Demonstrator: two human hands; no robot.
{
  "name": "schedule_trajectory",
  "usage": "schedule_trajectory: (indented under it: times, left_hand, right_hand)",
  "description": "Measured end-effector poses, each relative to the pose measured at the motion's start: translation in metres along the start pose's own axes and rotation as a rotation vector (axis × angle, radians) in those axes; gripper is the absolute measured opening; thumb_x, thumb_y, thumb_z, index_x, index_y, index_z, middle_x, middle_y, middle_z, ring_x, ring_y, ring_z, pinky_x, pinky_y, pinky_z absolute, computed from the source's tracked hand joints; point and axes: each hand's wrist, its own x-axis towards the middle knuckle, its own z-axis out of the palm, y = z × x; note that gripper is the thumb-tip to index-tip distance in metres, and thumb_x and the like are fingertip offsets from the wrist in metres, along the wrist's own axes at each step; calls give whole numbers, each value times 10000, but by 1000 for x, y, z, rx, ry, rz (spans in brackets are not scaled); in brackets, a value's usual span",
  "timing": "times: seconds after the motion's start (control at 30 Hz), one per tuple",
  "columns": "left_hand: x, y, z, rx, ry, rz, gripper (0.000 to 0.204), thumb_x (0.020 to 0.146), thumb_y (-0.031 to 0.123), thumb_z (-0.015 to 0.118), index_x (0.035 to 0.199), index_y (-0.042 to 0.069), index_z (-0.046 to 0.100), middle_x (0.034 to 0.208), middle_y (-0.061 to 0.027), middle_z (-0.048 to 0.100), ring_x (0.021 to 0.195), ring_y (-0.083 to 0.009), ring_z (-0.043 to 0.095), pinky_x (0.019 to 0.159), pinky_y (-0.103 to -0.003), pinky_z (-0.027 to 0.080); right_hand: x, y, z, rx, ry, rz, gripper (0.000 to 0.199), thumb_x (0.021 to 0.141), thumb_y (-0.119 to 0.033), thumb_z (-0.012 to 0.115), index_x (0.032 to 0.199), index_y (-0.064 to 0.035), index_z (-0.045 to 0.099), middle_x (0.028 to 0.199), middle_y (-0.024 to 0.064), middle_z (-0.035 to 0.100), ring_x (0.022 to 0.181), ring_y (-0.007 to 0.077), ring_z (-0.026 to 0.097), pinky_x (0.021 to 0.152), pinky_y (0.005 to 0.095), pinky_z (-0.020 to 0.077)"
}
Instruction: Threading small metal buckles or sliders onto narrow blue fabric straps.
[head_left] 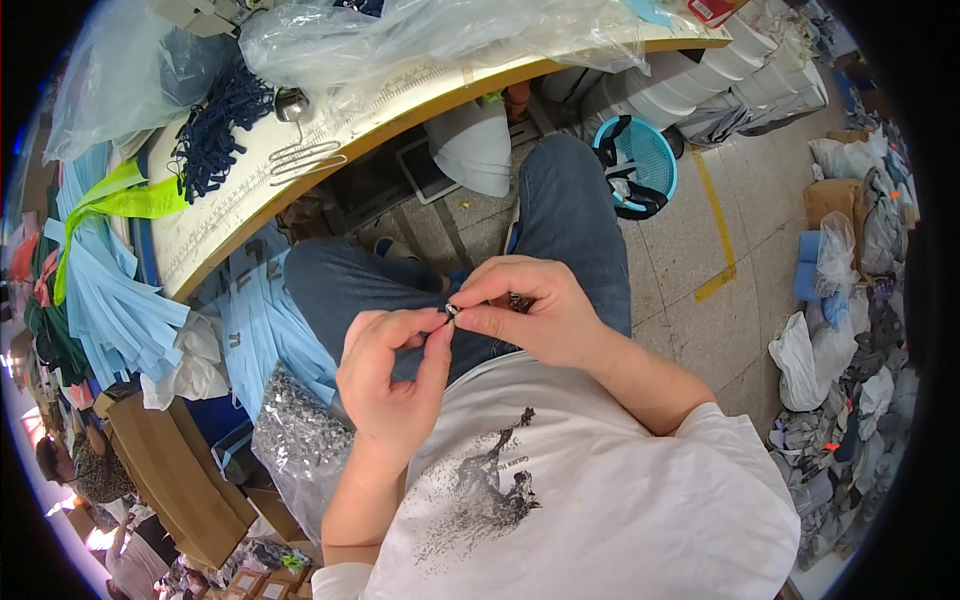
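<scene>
Over my lap, my left hand and my right hand meet fingertip to fingertip. Between them they pinch a tiny dark and silvery piece, too small to name for certain. Under the curled fingers of my right hand, more small dark shiny bits show in part. Beside my left forearm stands a clear plastic bag full of small silvery metal pieces. Light blue fabric strips hang between that bag and my knee.
A worktable with a curved-looking edge carries plastic sheeting, a bundle of navy cords and a bent wire rack. A turquoise basket stands on the floor. Cardboard boxes are at left; bagged goods pile up at right.
</scene>
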Motion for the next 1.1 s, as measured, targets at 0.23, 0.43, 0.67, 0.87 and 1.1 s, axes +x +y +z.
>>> schedule_trajectory:
  times: [0.23,0.43,0.67,0.87,1.1]
  left_hand:
    - [3,-1,-2,194,-27,186,268,698,-93,739,922,2,627,812,-90,674,695,-180,603,574,-249,502]
    - [6,-1,-2,181,-66,172,271,685,-76,739,921,5,636,836,-91,674,710,-194,603,599,-268,489]
    - [7,-11,2,201,-79,295,298,602,-63,729,873,11,631,868,-101,656,720,-249,602,628,-317,464]
    - [-4,-20,7,174,-85,360,290,586,-74,728,828,20,600,858,-105,652,720,-256,605,619,-327,465]
    - [-22,-23,8,-47,-64,200,267,634,-99,716,825,16,567,863,-126,656,735,-232,605,648,-304,478]
  right_hand:
    - [1,-4,-2,-24,-8,118,126,856,-33,681,980,-20,674,889,25,647,746,40,568,631,178,446]
    - [0,3,-1,206,13,185,107,870,-65,678,963,-14,667,868,4,650,751,28,569,658,175,466]
    - [-4,5,-2,265,-14,263,103,878,-68,668,964,-10,668,883,10,660,790,41,596,692,179,486]
    - [-10,11,1,280,-37,306,114,895,-115,660,953,-17,660,854,1,650,740,21,575,625,165,464]
    - [-18,12,3,314,17,370,113,941,-142,598,991,-40,599,873,-37,606,729,0,491,636,168,414]
